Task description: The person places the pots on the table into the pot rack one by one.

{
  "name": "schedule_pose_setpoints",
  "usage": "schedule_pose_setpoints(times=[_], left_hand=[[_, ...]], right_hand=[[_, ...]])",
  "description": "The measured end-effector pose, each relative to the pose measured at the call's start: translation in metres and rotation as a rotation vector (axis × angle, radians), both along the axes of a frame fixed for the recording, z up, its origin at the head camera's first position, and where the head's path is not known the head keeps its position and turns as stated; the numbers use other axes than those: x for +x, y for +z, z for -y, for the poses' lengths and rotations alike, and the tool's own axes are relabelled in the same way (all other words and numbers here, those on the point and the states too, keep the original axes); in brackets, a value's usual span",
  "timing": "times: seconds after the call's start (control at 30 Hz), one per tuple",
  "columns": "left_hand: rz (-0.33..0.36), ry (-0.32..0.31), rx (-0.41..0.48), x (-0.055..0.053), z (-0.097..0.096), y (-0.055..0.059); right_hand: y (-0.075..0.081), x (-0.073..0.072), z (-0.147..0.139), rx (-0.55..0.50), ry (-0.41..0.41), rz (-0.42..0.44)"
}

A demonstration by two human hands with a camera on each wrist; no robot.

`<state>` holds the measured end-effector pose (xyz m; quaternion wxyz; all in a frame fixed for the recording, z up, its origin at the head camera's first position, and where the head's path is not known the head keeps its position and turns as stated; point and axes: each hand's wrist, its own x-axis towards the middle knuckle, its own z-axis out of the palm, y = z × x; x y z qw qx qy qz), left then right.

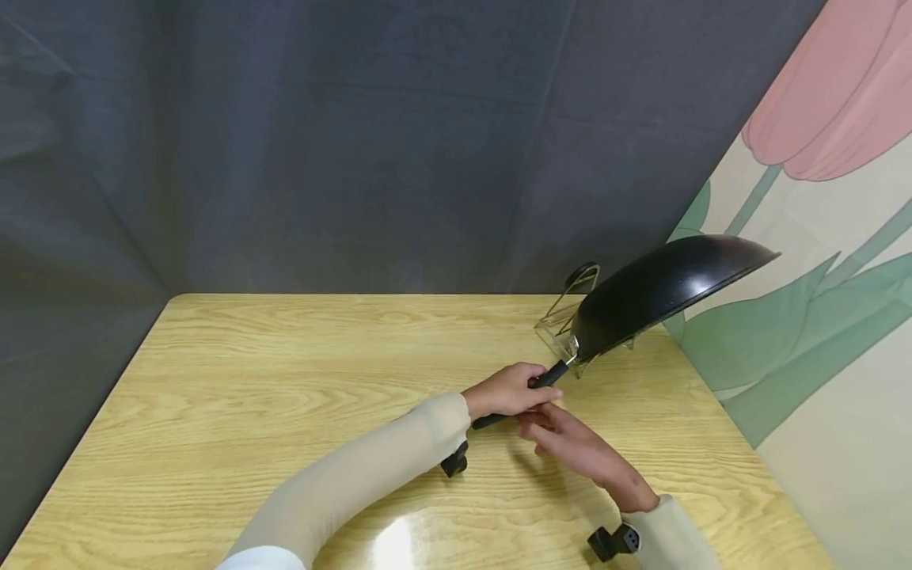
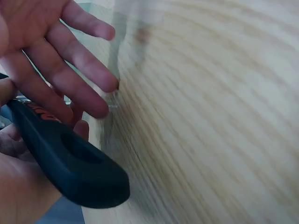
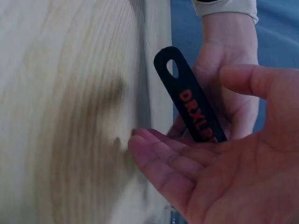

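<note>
A black wok (image 1: 663,293) is tilted with its rounded underside up, at the right of the table in the head view. My left hand (image 1: 506,389) grips its black handle (image 1: 550,375). The handle's end, with a hanging hole, sticks out past that hand in the left wrist view. Red lettering marks the handle (image 3: 187,100) in the right wrist view. My right hand (image 1: 570,443) is just below the handle, fingers extended and palm toward it; whether the fingertips touch the left hand or handle is unclear.
A wire rack (image 1: 563,317) stands at the table's back right corner, partly hidden by the wok. The wooden table (image 1: 285,356) extends left. A dark curtain (image 1: 356,158) hangs behind, and a flower-patterned wall (image 1: 805,317) borders the right side.
</note>
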<state>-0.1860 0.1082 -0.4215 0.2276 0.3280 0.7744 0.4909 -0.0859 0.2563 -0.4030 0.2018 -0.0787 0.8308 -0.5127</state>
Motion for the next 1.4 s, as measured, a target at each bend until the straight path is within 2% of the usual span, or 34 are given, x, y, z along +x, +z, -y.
schedule_pose_setpoints(times=[0.13, 0.33, 0.63, 0.73, 0.87, 0.93, 1.03, 1.2, 1.4], left_hand=[[-0.008, -0.002, -0.013, -0.002, 0.006, -0.002], [-0.068, -0.002, -0.042, -0.003, 0.020, -0.010], [-0.186, -0.090, -0.080, -0.005, 0.048, -0.018], [-0.308, -0.109, -0.136, -0.004, 0.056, -0.019], [-0.529, -0.116, -0.268, -0.001, 0.066, -0.018], [-0.591, -0.118, -0.334, 0.001, 0.071, -0.018], [-0.638, -0.128, -0.417, 0.004, 0.078, -0.016], [-0.693, -0.157, -0.501, 0.007, 0.088, -0.011], [-0.705, -0.182, -0.546, 0.008, 0.100, -0.008]], right_hand=[[0.003, 0.001, 0.002, 0.056, 0.026, -0.041], [0.006, 0.006, 0.004, 0.163, 0.053, -0.096], [0.018, 0.009, 0.004, 0.345, 0.030, -0.131], [0.024, 0.010, 0.004, 0.410, 0.034, -0.162], [0.032, 0.012, 0.005, 0.435, 0.059, -0.201], [0.034, 0.013, 0.005, 0.443, 0.066, -0.212], [0.037, 0.014, 0.006, 0.463, 0.080, -0.224], [0.037, 0.014, 0.008, 0.498, 0.113, -0.267], [0.035, 0.010, 0.011, 0.507, 0.202, -0.406]])
